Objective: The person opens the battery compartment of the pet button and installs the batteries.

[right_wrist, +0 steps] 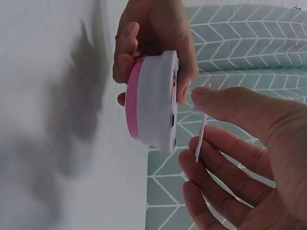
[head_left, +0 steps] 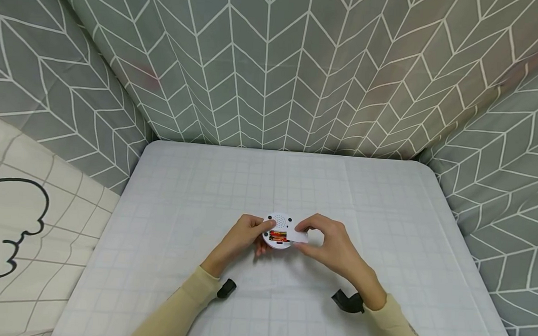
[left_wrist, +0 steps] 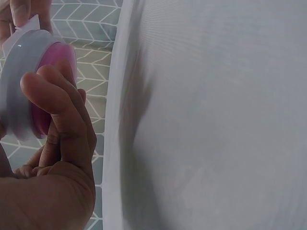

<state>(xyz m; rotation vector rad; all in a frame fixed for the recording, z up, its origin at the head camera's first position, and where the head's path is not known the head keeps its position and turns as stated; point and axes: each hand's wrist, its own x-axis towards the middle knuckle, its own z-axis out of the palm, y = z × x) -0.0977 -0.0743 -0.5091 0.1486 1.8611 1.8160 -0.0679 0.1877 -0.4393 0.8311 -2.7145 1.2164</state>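
My left hand (head_left: 241,237) grips a round white device (head_left: 281,220) with a pink underside (right_wrist: 132,103), its thumb on the upper face and its fingers underneath. Small speaker holes and dark round spots mark that face. Red-and-orange batteries (head_left: 277,235) lie in the open compartment, side by side. Between thumb and fingers, my right hand (head_left: 340,250) pinches a thin white battery cover (right_wrist: 201,136) at the compartment's right side. A narrow gap separates cover and device in the right wrist view. In the left wrist view, the curled left fingers (left_wrist: 60,103) lie against the pink side.
A white cloth-covered table (head_left: 204,185) spreads beneath both hands. Grey curtains (head_left: 264,76) with white zigzag lines rise behind it and at the sides. Black wrist mounts (head_left: 227,288) stick out near both sleeves. A white tiled-pattern cloth (head_left: 41,237) hangs at the left.
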